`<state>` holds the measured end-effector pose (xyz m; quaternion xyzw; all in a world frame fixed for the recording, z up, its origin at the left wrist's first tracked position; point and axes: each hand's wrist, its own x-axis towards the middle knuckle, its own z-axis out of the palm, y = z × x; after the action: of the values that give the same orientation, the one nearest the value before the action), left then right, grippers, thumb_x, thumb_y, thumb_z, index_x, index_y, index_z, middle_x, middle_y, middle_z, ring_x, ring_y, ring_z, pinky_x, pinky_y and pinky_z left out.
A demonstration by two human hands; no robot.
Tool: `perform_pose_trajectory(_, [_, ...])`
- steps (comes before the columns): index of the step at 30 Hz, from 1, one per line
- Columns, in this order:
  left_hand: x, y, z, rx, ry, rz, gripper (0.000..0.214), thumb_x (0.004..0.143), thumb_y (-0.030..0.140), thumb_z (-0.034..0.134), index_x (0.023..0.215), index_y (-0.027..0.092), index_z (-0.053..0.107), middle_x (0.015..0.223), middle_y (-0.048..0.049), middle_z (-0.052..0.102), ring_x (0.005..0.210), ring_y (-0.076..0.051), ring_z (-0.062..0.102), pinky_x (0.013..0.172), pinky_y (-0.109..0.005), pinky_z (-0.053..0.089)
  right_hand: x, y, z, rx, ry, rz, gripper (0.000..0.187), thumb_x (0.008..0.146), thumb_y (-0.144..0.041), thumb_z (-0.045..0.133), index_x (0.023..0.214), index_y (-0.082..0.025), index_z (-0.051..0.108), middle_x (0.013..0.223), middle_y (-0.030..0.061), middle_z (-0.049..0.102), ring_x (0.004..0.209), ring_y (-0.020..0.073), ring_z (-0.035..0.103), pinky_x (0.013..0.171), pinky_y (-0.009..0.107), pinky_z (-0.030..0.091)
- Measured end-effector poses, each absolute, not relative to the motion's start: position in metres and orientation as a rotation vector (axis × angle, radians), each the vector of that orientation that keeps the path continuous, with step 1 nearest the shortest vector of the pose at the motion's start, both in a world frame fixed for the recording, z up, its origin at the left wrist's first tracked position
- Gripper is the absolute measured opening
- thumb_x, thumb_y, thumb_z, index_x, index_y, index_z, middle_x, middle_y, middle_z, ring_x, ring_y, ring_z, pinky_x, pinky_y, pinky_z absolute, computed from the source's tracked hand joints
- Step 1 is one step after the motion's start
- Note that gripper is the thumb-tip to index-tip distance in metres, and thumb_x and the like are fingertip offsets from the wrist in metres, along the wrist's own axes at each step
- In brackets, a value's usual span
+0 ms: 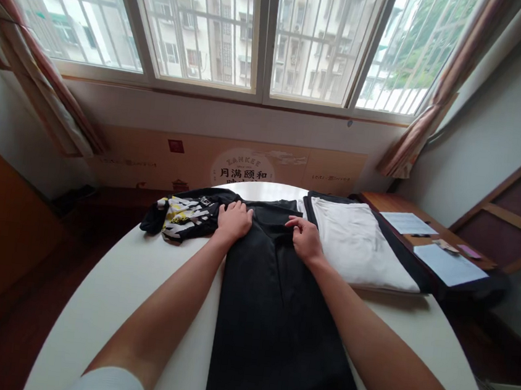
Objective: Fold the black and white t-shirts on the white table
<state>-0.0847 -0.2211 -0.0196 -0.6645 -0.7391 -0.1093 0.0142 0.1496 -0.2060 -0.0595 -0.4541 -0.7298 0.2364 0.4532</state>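
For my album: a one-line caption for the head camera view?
Left hand and right hand rest on a black shirt on a white table, beside a folded white garment.

Black cloth T-shirt [275, 320] lying flat and lengthwise on the round white table [139, 288], lower end running out of view toward the person. Left hand [234, 222] and right hand [305, 238] rest palm-down on it, either side of the neckline [270, 218]. Faint crease runs down the centre; fabric otherwise smooth.
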Motion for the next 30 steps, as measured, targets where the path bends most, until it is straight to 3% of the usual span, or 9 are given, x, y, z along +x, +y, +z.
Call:
perform_pose_trajectory(3, [-0.082, -0.213, -0.015, -2.058, -2.291, -0.341, 0.051, 0.106, 0.036, 0.032, 0.144, 0.013, 0.058, 0.162, -0.0238, 0.046, 0.149, -0.041, 0.039, 0.121, -0.063, 0.024, 0.146, -0.209, -0.059, -1.117, -1.826, 0.537, 0.028, 0.087, -0.009, 0.051, 0.094, -0.021, 0.075, 0.123, 0.0109, 0.076, 0.121, 0.0249, 0.069, 0.11, 0.041, 0.051])
perform_pose_trajectory(6, [-0.076, -0.195, -0.008, -2.192, -2.187, -0.321, 0.055, 0.102, 0.026, 0.039, 0.156, 0.019, 0.049, 0.17, -0.0152, 0.038, 0.152, -0.037, 0.036, 0.122, -0.055, 0.026, 0.141, -0.214, -0.056, -1.094, -1.863, 0.489, 0.015, 0.088, -0.015, 0.06, 0.091, -0.021, 0.073, 0.113, 0.0115, 0.076, 0.114, 0.0267, 0.07, 0.107, 0.042, 0.052])
perform_pose_trajectory(9, [-0.068, -0.174, -0.002, -2.332, -2.09, -0.255, 0.067, 0.096, 0.018, 0.045, 0.162, 0.027, 0.042, 0.166, -0.0091, 0.046, 0.151, -0.032, 0.039, 0.123, -0.05, 0.025, 0.141, -0.217, -0.054, -1.083, -1.891, 0.44, 0.016, 0.09, -0.016, 0.058, 0.093, -0.02, 0.073, 0.104, 0.0102, 0.074, 0.104, 0.0257, 0.07, 0.101, 0.041, 0.054])
perform_pose_trajectory(13, [-0.068, -0.152, 0.004, -2.306, -2.14, -0.154, 0.053, 0.089, 0.019, 0.056, 0.14, 0.023, 0.066, 0.139, -0.0168, 0.066, 0.132, -0.038, 0.054, 0.115, -0.055, 0.031, 0.144, -0.216, -0.056, -1.117, -1.911, 0.392, 0.029, 0.088, -0.008, 0.05, 0.101, -0.019, 0.074, 0.105, 0.0101, 0.072, 0.104, 0.0249, 0.069, 0.101, 0.041, 0.054])
perform_pose_trajectory(16, [-0.073, -0.147, 0.007, -2.202, -2.182, -0.171, 0.038, 0.09, 0.02, 0.054, 0.122, 0.017, 0.073, 0.13, -0.0207, 0.068, 0.126, -0.039, 0.056, 0.111, -0.054, 0.034, 0.145, -0.213, -0.059, -1.164, -1.928, 0.367, 0.035, 0.089, -0.005, 0.046, 0.103, -0.018, 0.076, 0.108, 0.0112, 0.073, 0.106, 0.0243, 0.069, 0.103, 0.04, 0.054])
perform_pose_trajectory(21, [-0.072, -0.15, 0.002, -2.074, -2.213, -0.249, 0.04, 0.099, 0.024, 0.042, 0.128, 0.011, 0.066, 0.134, -0.0231, 0.064, 0.124, -0.038, 0.056, 0.108, -0.052, 0.036, 0.14, -0.206, -0.067, -1.329, -1.941, 0.3, 0.045, 0.088, 0.001, 0.042, 0.114, -0.009, 0.077, 0.122, 0.0183, 0.073, 0.12, 0.0266, 0.067, 0.112, 0.039, 0.048])
perform_pose_trajectory(26, [-0.074, -0.159, -0.003, -1.965, -2.257, -0.287, 0.044, 0.104, 0.029, 0.035, 0.126, 0.004, 0.064, 0.131, -0.0286, 0.063, 0.123, -0.043, 0.055, 0.106, -0.055, 0.036, 0.132, -0.211, -0.069, -1.444, -2.022, 0.228, 0.04, 0.094, -0.007, 0.045, 0.121, 0.002, 0.074, 0.14, 0.028, 0.065, 0.141, 0.0329, 0.055, 0.125, 0.043, 0.034])
perform_pose_trajectory(28, [-0.073, -0.167, 0.0, -1.914, -2.246, -0.328, 0.043, 0.103, 0.022, 0.032, 0.127, 0.002, 0.062, 0.131, -0.03, 0.062, 0.122, -0.043, 0.055, 0.105, -0.054, 0.037, 0.131, -0.217, -0.065, -1.441, -2.075, 0.213, 0.045, 0.099, -0.014, 0.047, 0.132, 0.007, 0.067, 0.148, 0.0318, 0.058, 0.147, 0.0357, 0.049, 0.126, 0.045, 0.031])
perform_pose_trajectory(30, [-0.067, -0.183, 0.003, -1.893, -2.208, -0.356, 0.041, 0.101, 0.016, 0.033, 0.128, 0.003, 0.061, 0.132, -0.0284, 0.06, 0.123, -0.041, 0.055, 0.105, -0.052, 0.037, 0.131, -0.224, -0.06, -1.411, -2.134, 0.203, 0.055, 0.102, -0.023, 0.049, 0.149, 0.004, 0.055, 0.161, 0.029, 0.047, 0.154, 0.0377, 0.039, 0.128, 0.05, 0.027])
